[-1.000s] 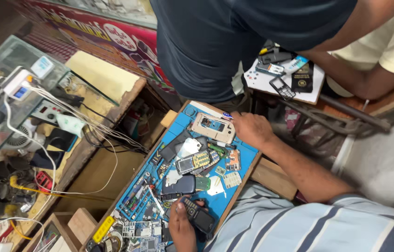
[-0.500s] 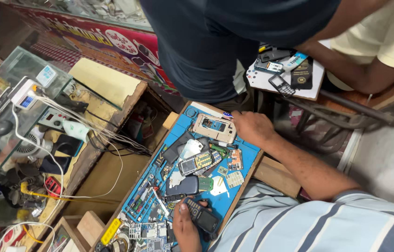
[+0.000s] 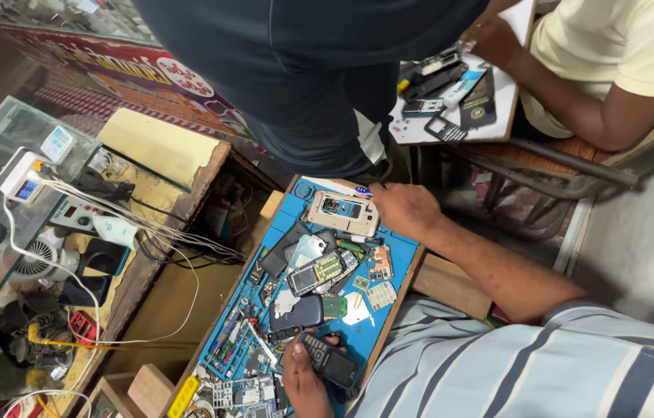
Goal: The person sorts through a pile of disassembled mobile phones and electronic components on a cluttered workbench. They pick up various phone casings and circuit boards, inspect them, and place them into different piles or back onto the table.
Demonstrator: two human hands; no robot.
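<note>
Cramped repair stall, blue work mat (image 3: 400, 251) on wooden bench. Dark keypad phone (image 3: 329, 360) at mat's near edge, gripped in left hand (image 3: 305, 381), fingers curled round lower end. Likely light, rigid, slick plastic; best held by long sides. Right hand (image 3: 407, 210) flat, loosely spread at mat's far corner beside white phone frame (image 3: 342, 213), holding nothing visible. Loose boards and parts crowd mat; little free room, edge close.
</note>
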